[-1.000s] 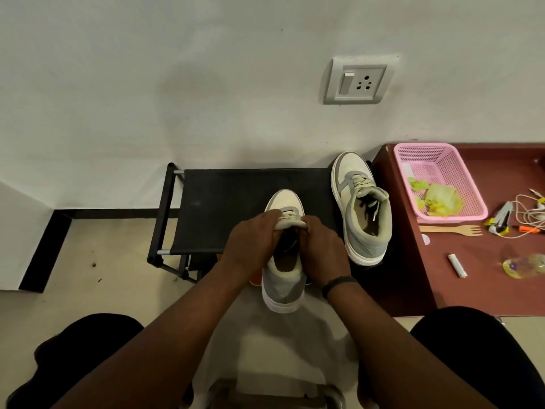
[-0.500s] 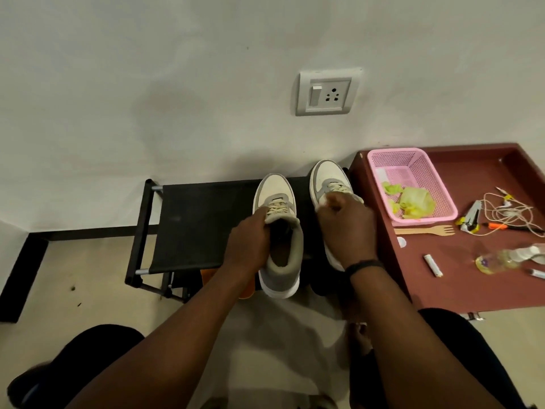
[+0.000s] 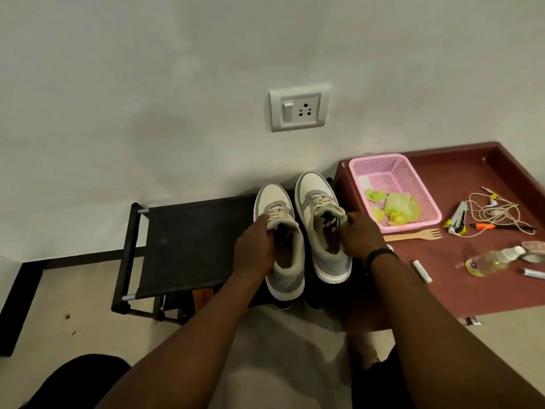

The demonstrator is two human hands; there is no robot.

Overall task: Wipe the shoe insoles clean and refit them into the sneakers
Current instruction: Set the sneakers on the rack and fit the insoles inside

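While both sneakers sit side by side on the black shoe rack (image 3: pixel 188 240), toes to the wall, the left hand (image 3: pixel 255 252) has its fingers curled round the tongue of the left sneaker (image 3: pixel 283 240) and the right hand (image 3: pixel 358 242) pinches the tongue of the right sneaker (image 3: pixel 323 228). No loose insoles show and brown lining fills both openings, so refitting looks about done, only a final tidy left; beside them the desk (image 3: pixel 486 287) carries a pink basket (image 3: pixel 424 199) and a wooden fork (image 3: pixel 413 235)
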